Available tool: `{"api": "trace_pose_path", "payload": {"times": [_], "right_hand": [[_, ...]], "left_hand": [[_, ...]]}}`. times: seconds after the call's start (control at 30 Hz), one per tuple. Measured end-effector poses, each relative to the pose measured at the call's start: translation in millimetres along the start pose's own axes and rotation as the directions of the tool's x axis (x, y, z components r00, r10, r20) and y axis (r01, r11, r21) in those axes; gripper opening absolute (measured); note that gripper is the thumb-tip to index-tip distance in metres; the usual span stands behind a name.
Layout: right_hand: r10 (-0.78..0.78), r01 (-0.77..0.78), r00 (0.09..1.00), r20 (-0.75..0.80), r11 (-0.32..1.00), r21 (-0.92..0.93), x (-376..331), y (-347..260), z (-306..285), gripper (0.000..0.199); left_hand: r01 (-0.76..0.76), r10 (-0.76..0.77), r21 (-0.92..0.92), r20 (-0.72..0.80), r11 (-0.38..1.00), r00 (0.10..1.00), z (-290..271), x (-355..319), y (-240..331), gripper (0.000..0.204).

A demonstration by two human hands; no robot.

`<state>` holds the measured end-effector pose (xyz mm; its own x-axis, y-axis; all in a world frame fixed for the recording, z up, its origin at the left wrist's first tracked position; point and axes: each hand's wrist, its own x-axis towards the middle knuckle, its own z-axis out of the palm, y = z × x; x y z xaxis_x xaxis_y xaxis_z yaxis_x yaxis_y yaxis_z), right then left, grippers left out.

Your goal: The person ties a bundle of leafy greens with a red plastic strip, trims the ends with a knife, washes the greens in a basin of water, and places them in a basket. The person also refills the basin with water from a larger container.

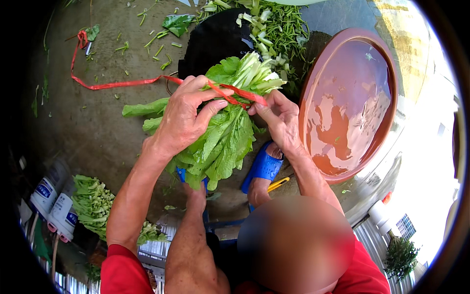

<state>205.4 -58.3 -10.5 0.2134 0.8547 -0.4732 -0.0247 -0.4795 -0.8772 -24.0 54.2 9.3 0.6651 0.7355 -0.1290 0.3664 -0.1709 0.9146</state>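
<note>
A bunch of leafy greens (218,142) with pale cut stems is in front of me, its stems pointing away and its broad leaves hanging toward my feet. Red plastic tying ribbon (243,93) crosses the bunch just below the stem ends. My left hand (182,115) is closed at the left side of the bunch, thumb and fingers pinching the ribbon. At the right side, my right hand (280,120) pinches a folded end of the same ribbon. The ribbon's long tail runs left across the wet floor to a small tangle.
A brown oval tub (306,122) of water stands at the right. Beyond the bunch are a black object (213,41) and a heap of green trimmings (286,32). A yellow-handled cutter (278,184) lies by my blue slipper (264,164). More greens (93,206) and white buckets (63,215) are lower left.
</note>
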Motion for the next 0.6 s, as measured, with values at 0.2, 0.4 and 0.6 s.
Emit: {"api": "trace_pose_path", "payload": {"times": [0.2, 0.4, 0.6], "right_hand": [[-0.162, 0.137, 0.982, -0.097, 0.964, -0.228, 0, -7, 13, 0.018], [-0.239, 0.174, 0.956, -0.173, 0.930, -0.325, 0, -13, 29, 0.025], [-0.310, 0.246, 0.930, -0.195, 0.924, -0.293, 4, 4, 31, 0.027]], "left_hand": [[-0.326, 0.279, 0.283, 0.193, 0.902, 0.941, -12, 21, 27, 0.025], [-0.426, 0.256, 0.400, 0.412, 0.811, 0.874, -20, 39, 56, 0.013], [-0.400, 0.204, 0.359, 0.476, 0.843, 0.856, -3, 48, 56, 0.007]]}}
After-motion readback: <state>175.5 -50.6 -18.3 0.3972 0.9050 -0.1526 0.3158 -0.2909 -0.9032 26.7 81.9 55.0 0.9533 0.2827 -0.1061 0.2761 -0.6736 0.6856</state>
